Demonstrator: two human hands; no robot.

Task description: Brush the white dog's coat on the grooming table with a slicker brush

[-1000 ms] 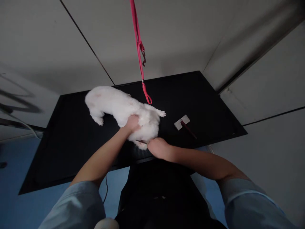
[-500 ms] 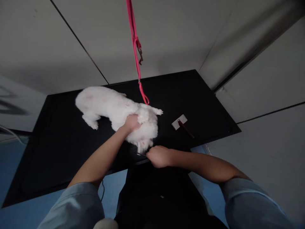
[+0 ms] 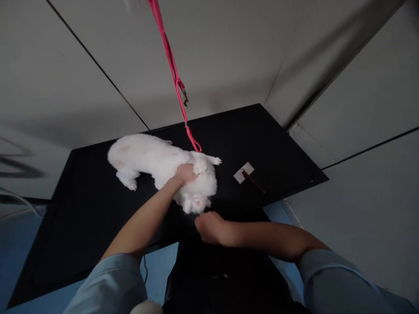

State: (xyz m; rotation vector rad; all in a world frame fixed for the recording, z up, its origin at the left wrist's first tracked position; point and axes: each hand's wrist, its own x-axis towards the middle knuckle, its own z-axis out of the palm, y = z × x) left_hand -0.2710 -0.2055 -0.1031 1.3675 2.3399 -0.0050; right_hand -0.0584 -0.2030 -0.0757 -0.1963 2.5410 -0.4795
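Observation:
A white, short-clipped dog (image 3: 157,155) lies on its side on the black grooming table (image 3: 98,226), its head toward the table's near edge. My left hand (image 3: 186,173) grips the dog around the neck and foreleg, fingers partly sunk in the fur. Just beside the dog's head, my right hand (image 3: 209,226) is closed in a fist. The thin metal tool in it is hidden now and showed only as a narrow sliver earlier; its kind is unclear. A slicker brush (image 3: 244,172) with a dark red handle rests to the right of the dog.
A pink grooming loop (image 3: 173,65) with a metal clip hangs down to the table behind the dog's shoulder. Pale wall panels (image 3: 209,52) stand behind the table. A cable (image 3: 22,198) runs at the left, and blue floor (image 3: 160,270) shows below.
The view has shifted slightly. My right hand has moved a little toward me and left, and the tool's sliver has gone from sight. My left hand keeps its grip on the dog.

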